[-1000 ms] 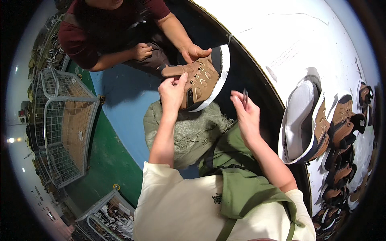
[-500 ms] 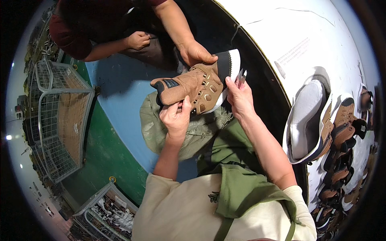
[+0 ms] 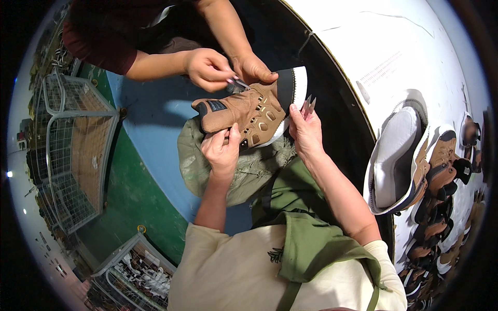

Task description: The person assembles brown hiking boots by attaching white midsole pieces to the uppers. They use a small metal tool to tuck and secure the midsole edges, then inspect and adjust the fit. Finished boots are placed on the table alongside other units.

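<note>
Above my lap is a brown shoe upper (image 3: pixel 265 116) with a black band and a white zigzag-stitched edge at its toe end. My left hand (image 3: pixel 222 150) pinches its side near the padded tongue (image 3: pixel 213 120). At the white edge, my right hand (image 3: pixel 307 129) is closed around small metal thread snips (image 3: pixel 309 105), blades pointing up, thumb against the upper. Across from me, a co-worker's hand (image 3: pixel 253 68) grips the toe end. The co-worker's other hand (image 3: pixel 208 68) holds a small metal tool (image 3: pixel 239 84) over the upper; its exact kind is unclear.
On the white table (image 3: pixel 358 31) to the right stands a larger shoe upper (image 3: pixel 397 160) with a white lining, beside several brown-and-black uppers (image 3: pixel 441 171). A grey-green sack (image 3: pixel 207 171) lies beneath my hands. Wire carts (image 3: pixel 78 155) stand left, another basket (image 3: pixel 140 274) lower left.
The co-worker's free hand has come across to the upper with its metal tool. The upper and my hands have shifted slightly left; my grip is the same.
</note>
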A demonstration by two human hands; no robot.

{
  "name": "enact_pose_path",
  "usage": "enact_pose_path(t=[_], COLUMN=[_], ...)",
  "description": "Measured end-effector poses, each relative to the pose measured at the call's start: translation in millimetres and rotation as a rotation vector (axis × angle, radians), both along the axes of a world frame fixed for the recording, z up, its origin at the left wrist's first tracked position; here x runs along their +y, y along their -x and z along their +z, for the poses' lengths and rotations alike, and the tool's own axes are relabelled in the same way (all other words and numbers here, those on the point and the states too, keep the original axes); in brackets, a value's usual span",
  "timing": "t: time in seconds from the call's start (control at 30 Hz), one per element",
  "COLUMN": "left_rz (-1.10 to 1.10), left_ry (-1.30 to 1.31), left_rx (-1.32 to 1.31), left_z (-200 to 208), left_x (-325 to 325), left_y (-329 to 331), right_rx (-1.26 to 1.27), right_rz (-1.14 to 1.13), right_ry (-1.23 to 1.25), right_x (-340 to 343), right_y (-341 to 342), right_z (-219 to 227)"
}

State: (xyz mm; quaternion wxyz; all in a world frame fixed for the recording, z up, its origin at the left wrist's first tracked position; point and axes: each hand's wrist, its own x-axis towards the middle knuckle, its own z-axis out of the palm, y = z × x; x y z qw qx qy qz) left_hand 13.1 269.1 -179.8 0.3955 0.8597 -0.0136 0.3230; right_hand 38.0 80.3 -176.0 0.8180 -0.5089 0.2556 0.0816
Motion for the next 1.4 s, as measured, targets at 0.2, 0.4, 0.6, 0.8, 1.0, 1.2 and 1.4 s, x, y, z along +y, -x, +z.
enact_pose_path(t=[0.2, 0.4, 0.6, 0.8, 1.0, 1.2, 1.4], left_rz=[0.001, -0.001, 0.008, 0.007, -0.023, 0.003, 0.005], left_ry=[-0.009, 0.014, -0.027, -0.011, -0.029, -0.029, -0.035], left_rx=[0.016, 0.028, 0.017, 0.023, 0.025, 0.003, -0.006], left_z=[-1, -3, -2, -4, -9, -6, -11], left_x=[-1, 0, 0, 2, 5, 1, 1], left_y=[0, 0, 1, 1, 2, -2, -3], right_rx=[0.003, 0.004, 0.010, 0.008, 0.014, 0.013, 0.033], right_rz=[-0.027, -0.017, -0.033, -0.017, -0.010, -0.014, 0.034], right_ry=[-0.007, -0.021, -0.012, -0.015, 0.002, -0.008, -0.023], right_x=[2, 2, 3, 3, 3, 3, -1], right_y=[-3, -2, -2, -2, -2, -3, -2], right_z=[4, 3, 2, 3, 3, 6, -1])
